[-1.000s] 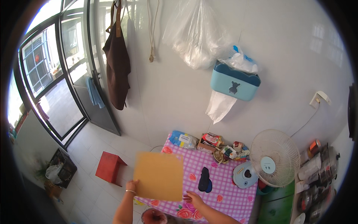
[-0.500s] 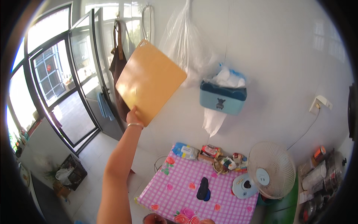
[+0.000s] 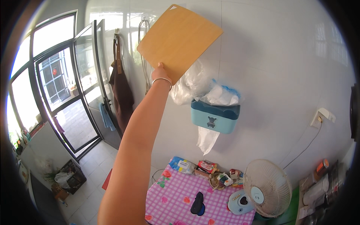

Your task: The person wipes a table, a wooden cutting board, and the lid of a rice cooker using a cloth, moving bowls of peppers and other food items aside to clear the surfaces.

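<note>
A yellow-brown cutting board [image 3: 182,39] is raised high against the white wall, tilted, its corner hole at the top. My left hand [image 3: 161,73] grips its lower corner, thumb on the near face and the other fingers hidden behind it. Partly covered by the board, clear plastic bags [image 3: 191,80] hang on the wall. Just below and right of them is a blue tissue box [image 3: 214,118], with a white tissue dangling underneath. My right hand is out of the picture.
A table with a pink checked cloth [image 3: 176,198] stands below, bearing a dark object [image 3: 197,203], packets and a small basket [image 3: 216,181]. A fan [image 3: 267,187] is at its right. Left are a brown apron [image 3: 120,90], glass door [image 3: 84,56] and dark crate [image 3: 77,176].
My left hand has lifted the cutting board up and to the right, now in front of the hanging plastic bags. The whole view has shifted slightly.
</note>
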The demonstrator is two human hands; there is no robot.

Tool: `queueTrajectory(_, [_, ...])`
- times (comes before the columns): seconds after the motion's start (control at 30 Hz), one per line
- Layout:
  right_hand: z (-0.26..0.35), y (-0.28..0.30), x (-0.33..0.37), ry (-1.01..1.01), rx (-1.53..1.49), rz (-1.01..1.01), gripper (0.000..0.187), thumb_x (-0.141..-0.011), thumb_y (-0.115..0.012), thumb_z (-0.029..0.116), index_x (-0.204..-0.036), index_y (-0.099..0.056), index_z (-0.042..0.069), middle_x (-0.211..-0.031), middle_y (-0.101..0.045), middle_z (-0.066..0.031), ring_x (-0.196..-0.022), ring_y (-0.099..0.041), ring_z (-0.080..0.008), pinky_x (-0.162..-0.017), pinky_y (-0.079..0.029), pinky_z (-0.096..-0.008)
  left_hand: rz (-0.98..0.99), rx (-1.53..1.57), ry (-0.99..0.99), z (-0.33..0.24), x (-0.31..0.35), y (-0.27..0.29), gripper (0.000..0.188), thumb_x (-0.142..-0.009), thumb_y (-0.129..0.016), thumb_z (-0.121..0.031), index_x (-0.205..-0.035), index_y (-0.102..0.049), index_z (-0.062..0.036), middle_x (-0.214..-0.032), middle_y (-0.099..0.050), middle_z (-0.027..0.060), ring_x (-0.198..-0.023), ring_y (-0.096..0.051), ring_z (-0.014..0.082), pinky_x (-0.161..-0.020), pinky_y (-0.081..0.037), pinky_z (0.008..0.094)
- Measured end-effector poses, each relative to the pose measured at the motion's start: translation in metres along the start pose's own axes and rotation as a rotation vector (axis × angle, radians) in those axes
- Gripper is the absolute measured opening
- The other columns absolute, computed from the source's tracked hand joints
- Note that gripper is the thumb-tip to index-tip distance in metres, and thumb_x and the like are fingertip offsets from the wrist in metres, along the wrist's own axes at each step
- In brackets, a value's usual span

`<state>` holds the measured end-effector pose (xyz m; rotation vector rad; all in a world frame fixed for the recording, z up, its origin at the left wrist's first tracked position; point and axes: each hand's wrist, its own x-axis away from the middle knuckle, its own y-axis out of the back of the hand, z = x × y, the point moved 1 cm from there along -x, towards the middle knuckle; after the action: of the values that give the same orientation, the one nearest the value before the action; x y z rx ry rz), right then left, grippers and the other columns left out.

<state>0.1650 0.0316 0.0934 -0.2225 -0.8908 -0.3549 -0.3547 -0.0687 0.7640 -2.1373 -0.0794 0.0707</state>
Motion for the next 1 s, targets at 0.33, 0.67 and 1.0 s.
queueTrajectory(0.33, [-0.003, 0.009, -0.013, -0.017, 0.014, 0.003, 0.018, -0.081, -0.059, 0.019, -0.078, -0.07, 0.005, -0.072, -0.067, -0.0057, -0.066, -0.063, -0.0154, -0.059, -0.049, -0.0287, -0.04, -0.133, 0.019, 0.016, -0.016, -0.007, 0.041, -0.094, -0.06, -0.022, -0.125, -0.052, 0.0032, -0.124, -0.057, 0.0126, -0.108, -0.058, 0.0255, -0.091, -0.048, 0.0406])
queueTrajectory(0.67, [-0.029, 0.006, -0.019, -0.048, 0.058, -0.001, 0.018, -0.08, -0.06, 0.019, -0.076, -0.07, 0.005, -0.07, -0.067, -0.0055, -0.065, -0.063, -0.0152, -0.059, -0.049, -0.0288, 0.2, -0.353, 0.161, 0.042, -0.051, 0.045, 0.03, -0.093, -0.057, -0.013, -0.117, -0.052, 0.0047, -0.112, -0.061, 0.0199, -0.099, -0.063, 0.0345, -0.088, -0.053, 0.0417])
queueTrajectory(1.0, [-0.115, 0.008, -0.035, 0.065, 0.348, -0.061, 0.018, -0.079, -0.06, 0.019, -0.074, -0.07, 0.005, -0.069, -0.066, -0.0053, -0.065, -0.063, -0.0151, -0.058, -0.049, -0.0289, 0.351, -0.998, 0.345, 0.086, -0.03, 0.238, 0.033, -0.088, -0.062, -0.025, -0.109, -0.058, 0.0006, -0.097, -0.067, 0.014, -0.088, -0.067, 0.0244, -0.075, -0.054, 0.0342])
